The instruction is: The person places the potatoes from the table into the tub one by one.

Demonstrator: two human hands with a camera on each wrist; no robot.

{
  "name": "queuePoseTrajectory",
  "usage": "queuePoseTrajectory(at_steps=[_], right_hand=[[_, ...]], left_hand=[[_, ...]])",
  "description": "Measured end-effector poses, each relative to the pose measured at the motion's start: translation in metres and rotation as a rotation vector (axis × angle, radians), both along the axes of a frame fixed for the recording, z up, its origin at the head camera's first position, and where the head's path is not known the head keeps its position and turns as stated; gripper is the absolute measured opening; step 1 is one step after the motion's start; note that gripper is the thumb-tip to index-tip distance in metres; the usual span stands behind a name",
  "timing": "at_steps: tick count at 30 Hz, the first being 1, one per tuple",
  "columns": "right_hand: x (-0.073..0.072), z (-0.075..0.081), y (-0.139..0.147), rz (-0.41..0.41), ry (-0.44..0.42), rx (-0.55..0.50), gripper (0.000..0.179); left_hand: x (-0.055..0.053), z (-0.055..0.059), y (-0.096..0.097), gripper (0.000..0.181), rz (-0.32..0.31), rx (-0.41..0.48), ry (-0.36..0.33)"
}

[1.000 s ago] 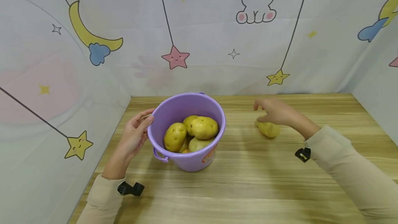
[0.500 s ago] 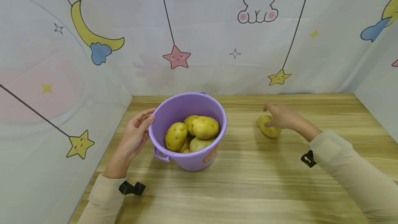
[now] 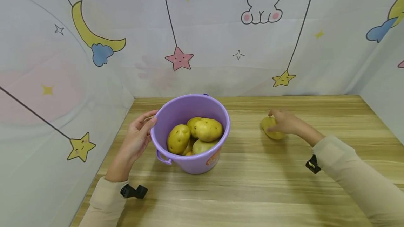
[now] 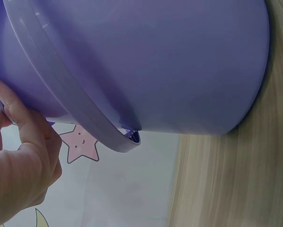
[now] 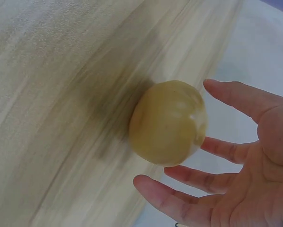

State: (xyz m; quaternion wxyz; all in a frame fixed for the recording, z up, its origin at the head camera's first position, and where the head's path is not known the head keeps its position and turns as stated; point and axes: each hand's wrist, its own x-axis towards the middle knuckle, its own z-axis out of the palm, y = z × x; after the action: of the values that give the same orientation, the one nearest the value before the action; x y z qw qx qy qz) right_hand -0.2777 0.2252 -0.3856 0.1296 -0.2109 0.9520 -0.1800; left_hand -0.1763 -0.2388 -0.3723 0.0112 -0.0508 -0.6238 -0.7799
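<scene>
A purple bucket (image 3: 193,165) stands on the wooden table at the middle left, with several potatoes (image 3: 208,129) inside. My left hand (image 3: 135,137) holds the bucket's rim at its left side; in the left wrist view the bucket's handle (image 4: 61,80) hangs down along the wall. Farther right, a single yellow potato (image 3: 267,125) lies on the table. Over it is my right hand (image 3: 285,122), which partly covers it in the head view. From the right wrist, the fingers (image 5: 212,182) spread around the potato, and a small gap shows beside the thumb.
The wooden table (image 3: 246,185) ends at a white cloth backdrop (image 3: 208,76) with printed stars and a rabbit. Cloth walls also rise at the left and right. Beneath the bucket's potatoes a bit of orange shows, its kind hidden.
My right hand has moved rightward and down over the lone potato, its fingers coming around it. The left hand and the bucket have stayed in place.
</scene>
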Motion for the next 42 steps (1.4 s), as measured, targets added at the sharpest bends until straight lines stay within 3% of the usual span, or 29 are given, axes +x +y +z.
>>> queuePoseTrajectory(at_steps=[12,24,42], right_hand=[[-0.002,-0.013,0.000,-0.034,-0.033,-0.060,0.063],[-0.005,-0.021,-0.001,-0.046,-0.014,-0.087,0.064],[-0.008,0.000,0.005,-0.072,-0.076,-0.144,0.068]], left_hand=[[0.002,0.001,0.000,0.025,-0.005,0.001,-0.006],[0.002,0.001,-0.001,0.025,-0.009,0.015,-0.008],[0.000,0.000,0.000,0.026,-0.001,0.003,-0.001]])
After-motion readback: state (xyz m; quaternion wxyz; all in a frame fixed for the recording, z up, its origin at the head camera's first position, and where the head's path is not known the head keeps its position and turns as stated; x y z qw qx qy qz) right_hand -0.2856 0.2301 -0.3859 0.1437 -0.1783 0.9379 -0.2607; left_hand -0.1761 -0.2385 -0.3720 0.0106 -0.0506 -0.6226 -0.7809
